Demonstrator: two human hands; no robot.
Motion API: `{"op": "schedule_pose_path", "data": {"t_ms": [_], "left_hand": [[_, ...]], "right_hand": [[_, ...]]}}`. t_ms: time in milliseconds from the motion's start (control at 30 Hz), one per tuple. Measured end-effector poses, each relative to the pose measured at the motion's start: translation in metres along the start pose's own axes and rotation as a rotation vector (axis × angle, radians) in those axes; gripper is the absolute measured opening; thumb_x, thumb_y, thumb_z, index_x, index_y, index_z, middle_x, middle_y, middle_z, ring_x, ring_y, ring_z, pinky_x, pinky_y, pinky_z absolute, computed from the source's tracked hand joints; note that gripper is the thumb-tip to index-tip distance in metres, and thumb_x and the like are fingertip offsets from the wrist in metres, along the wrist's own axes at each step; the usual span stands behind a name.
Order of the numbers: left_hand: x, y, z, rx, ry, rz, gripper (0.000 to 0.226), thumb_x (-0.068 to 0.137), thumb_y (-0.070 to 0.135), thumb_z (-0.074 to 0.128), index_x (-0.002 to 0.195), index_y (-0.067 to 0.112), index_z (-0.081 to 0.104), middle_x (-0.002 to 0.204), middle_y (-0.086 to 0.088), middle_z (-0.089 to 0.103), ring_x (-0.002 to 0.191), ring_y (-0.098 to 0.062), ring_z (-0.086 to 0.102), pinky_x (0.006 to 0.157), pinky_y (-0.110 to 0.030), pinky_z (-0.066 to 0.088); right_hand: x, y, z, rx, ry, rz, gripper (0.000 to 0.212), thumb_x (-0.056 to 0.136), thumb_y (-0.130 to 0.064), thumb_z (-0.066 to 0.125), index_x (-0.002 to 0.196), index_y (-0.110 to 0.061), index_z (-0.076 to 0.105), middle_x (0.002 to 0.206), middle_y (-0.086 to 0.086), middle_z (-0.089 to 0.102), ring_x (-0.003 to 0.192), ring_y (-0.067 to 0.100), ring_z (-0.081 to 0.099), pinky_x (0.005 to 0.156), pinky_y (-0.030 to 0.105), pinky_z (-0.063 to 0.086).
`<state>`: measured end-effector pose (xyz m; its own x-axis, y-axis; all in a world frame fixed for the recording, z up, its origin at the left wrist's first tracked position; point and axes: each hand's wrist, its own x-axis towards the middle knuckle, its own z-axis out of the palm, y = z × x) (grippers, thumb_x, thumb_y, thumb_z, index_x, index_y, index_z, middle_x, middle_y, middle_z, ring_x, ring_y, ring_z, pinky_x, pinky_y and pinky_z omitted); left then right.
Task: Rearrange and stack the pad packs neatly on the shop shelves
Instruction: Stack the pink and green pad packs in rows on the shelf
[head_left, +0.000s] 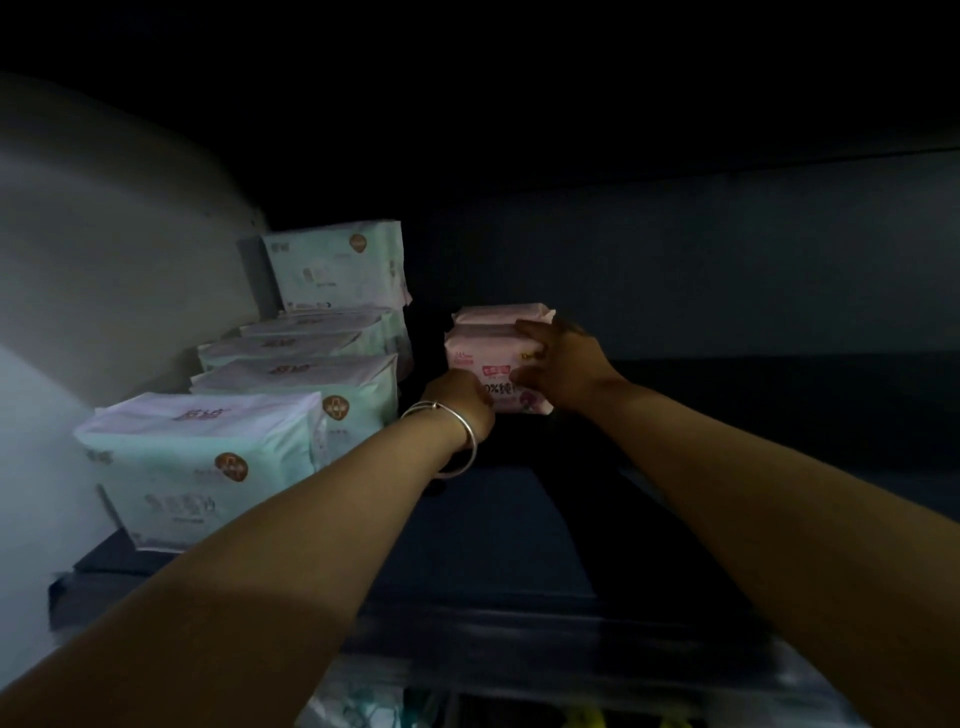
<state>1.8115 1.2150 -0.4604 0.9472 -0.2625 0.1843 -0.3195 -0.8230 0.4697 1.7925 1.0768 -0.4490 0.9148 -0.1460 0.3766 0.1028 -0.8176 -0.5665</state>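
A pale wall (104, 234) takes up the left side, brightest low down and fading into shadow towards the top. Behind everything runs a dark bluish back panel (675, 270), crossed by a faint horizontal seam high on the right. A silver bangle (457, 431) circles the left wrist, and a thinner silver ring lies just beside it, nearer the knuckles. Below the front lip of the shelf (493, 545), at the bottom edge of the view, sits a blurred clear-wrapped bundle (358, 701) with teal showing through. To its right are two small yellow shapes (587, 719), too dim to identify.
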Motion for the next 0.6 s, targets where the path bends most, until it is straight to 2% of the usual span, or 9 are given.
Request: {"op": "schedule_pose_path", "data": {"t_ms": [100, 167, 267, 367, 467, 533, 600], "left_hand": [[-0.011, 0.003, -0.008, 0.012, -0.016, 0.000, 0.030, 0.085, 0.005, 0.057, 0.115, 0.003, 0.064, 0.122, -0.013, 0.061, 0.112, -0.028, 0.058, 0.097, -0.029, 0.045], [-0.022, 0.007, -0.015, 0.044, -0.030, 0.012, 0.033, 0.085, 0.003, 0.057, 0.118, 0.003, 0.062, 0.124, -0.013, 0.059, 0.113, -0.028, 0.056, 0.099, -0.030, 0.045], [-0.050, 0.012, -0.028, 0.102, -0.012, 0.053, 0.033, 0.087, 0.005, 0.055, 0.119, 0.005, 0.060, 0.123, -0.012, 0.058, 0.112, -0.027, 0.056, 0.091, -0.025, 0.044], [-0.086, 0.018, -0.039, 0.132, 0.038, 0.127, 0.028, 0.084, 0.004, 0.056, 0.111, 0.004, 0.062, 0.117, -0.015, 0.062, 0.108, -0.030, 0.058, 0.089, -0.028, 0.045], [-0.131, 0.021, -0.046, 0.184, 0.096, 0.215, 0.030, 0.081, 0.005, 0.056, 0.110, 0.004, 0.062, 0.118, -0.017, 0.059, 0.109, -0.034, 0.056, 0.094, -0.038, 0.046], [-0.162, 0.020, -0.050, 0.204, 0.164, 0.283, 0.032, 0.080, 0.005, 0.055, 0.112, 0.006, 0.059, 0.120, -0.016, 0.054, 0.112, -0.034, 0.051, 0.095, -0.040, 0.043], [-0.200, 0.012, -0.048, 0.209, 0.215, 0.320, 0.033, 0.081, 0.005, 0.054, 0.113, 0.009, 0.057, 0.120, -0.014, 0.050, 0.114, -0.032, 0.045, 0.095, -0.038, 0.038]], "right_hand": [[-0.009, -0.003, -0.004, 0.017, -0.033, 0.053, 0.087, 0.085, -0.018, 0.067, 0.151, -0.020, 0.011, 0.157, 0.007, 0.009, 0.140, 0.024, 0.024, 0.108, 0.023, 0.026], [-0.018, -0.005, -0.007, -0.076, -0.028, 0.056, 0.087, 0.086, -0.022, 0.066, 0.152, -0.018, 0.009, 0.158, 0.008, 0.009, 0.143, 0.026, 0.020, 0.113, 0.029, 0.022], [-0.048, -0.015, -0.014, -0.170, -0.019, 0.003, 0.057, 0.090, -0.019, 0.060, 0.142, -0.013, 0.037, 0.147, 0.011, 0.033, 0.130, 0.025, 0.040, 0.106, 0.031, 0.037], [-0.092, -0.029, -0.022, -0.301, 0.041, -0.180, 0.032, 0.090, -0.013, 0.056, 0.120, -0.006, 0.059, 0.127, 0.014, 0.053, 0.113, 0.028, 0.052, 0.094, 0.031, 0.046], [-0.138, -0.044, -0.036, -0.359, 0.078, -0.253, 0.032, 0.084, -0.012, 0.057, 0.115, -0.005, 0.063, 0.119, 0.017, 0.057, 0.106, 0.034, 0.054, 0.092, 0.038, 0.047], [-0.170, -0.050, -0.043, -0.394, 0.098, -0.302, 0.029, 0.082, -0.012, 0.057, 0.107, -0.002, 0.066, 0.114, 0.018, 0.059, 0.103, 0.038, 0.054, 0.087, 0.041, 0.047], [-0.213, -0.054, -0.042, -0.391, 0.075, -0.321, 0.031, 0.079, -0.008, 0.057, 0.108, 0.002, 0.065, 0.124, 0.020, 0.056, 0.111, 0.040, 0.049, 0.091, 0.043, 0.044]]}}
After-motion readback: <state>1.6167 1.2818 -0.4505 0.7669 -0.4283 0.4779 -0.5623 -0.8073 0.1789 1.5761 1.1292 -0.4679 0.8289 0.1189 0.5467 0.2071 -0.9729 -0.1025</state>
